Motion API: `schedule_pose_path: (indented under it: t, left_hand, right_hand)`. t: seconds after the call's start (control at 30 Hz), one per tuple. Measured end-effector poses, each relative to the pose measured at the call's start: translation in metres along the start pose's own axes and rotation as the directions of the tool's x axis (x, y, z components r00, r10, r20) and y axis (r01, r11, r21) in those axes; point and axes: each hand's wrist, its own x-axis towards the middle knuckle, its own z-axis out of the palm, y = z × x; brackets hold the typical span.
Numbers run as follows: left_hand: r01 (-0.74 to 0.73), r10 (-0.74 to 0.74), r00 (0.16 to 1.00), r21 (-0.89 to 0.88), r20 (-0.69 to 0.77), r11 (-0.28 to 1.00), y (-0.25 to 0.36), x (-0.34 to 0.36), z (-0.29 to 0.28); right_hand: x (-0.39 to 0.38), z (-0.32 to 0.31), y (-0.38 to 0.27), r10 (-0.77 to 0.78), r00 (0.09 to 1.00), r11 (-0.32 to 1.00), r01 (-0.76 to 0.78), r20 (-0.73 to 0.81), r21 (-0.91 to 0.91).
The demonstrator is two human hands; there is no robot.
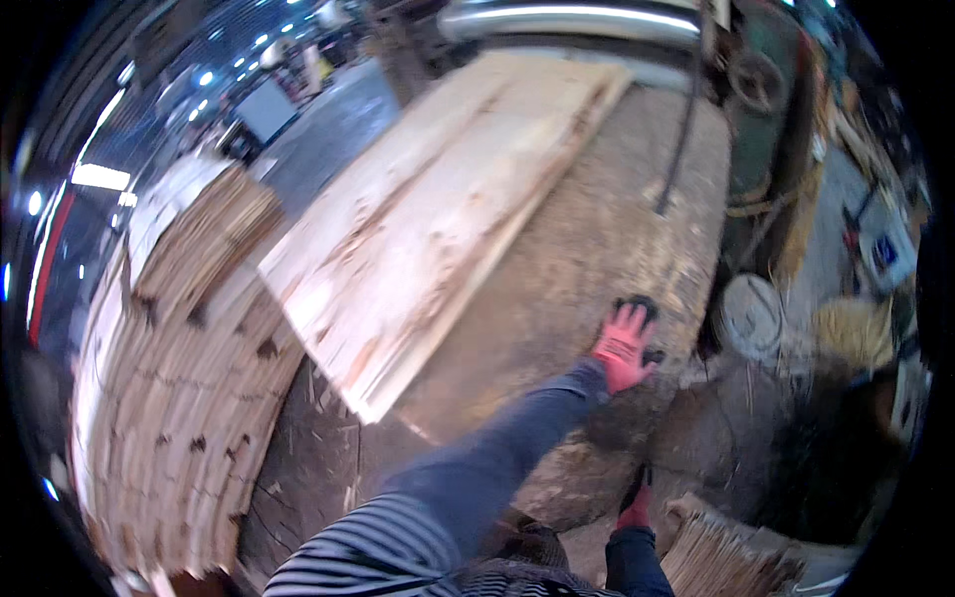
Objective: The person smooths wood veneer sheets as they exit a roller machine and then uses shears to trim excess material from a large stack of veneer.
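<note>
My left hand (624,348), in a pink glove with black fingertips, lies on the right part of a worn brown worktable (587,234). Its fingers are spread and nothing is in them. To its left, a thin stack of pale wood veneer sheets (428,199) with brown knots and streaks rests at a slant on the table. My right hand (635,507), gloved the same way, is lower down beside the table's near edge. Its fingers are too dark and edge-on to make out. Close to its right stands a bundle of veneer pieces (726,552).
A tall stack of veneer (189,428) stands at the left. Across the table's far end runs a shiny metal roller (572,22), with a dark rod (681,144) slanting down over the tabletop. A green machine part with a handwheel (756,82) and a whitish bucket (751,313) are at the right.
</note>
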Motion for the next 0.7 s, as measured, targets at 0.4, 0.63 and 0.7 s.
schedule_pose_path:
  t: [0.4,0.63,0.7]
  left_hand:
    - [-0.240,0.071,0.953,-0.590,-0.295,0.771,0.029,-0.264,-0.038]
    - [0.068,-0.284,0.939,-0.705,-0.194,0.706,-0.070,-0.488,-0.030]
    - [0.225,-0.391,0.912,-0.647,-0.123,0.728,-0.095,-0.531,-0.025]
  right_hand:
    - [-0.152,0.194,-0.058,-0.504,0.812,0.745,0.581,0.293,-0.328]
    - [-0.206,0.282,0.057,0.062,0.251,-0.302,0.927,0.966,-0.221]
    - [-0.214,0.298,0.102,0.272,0.454,-0.244,0.885,0.848,-0.396]
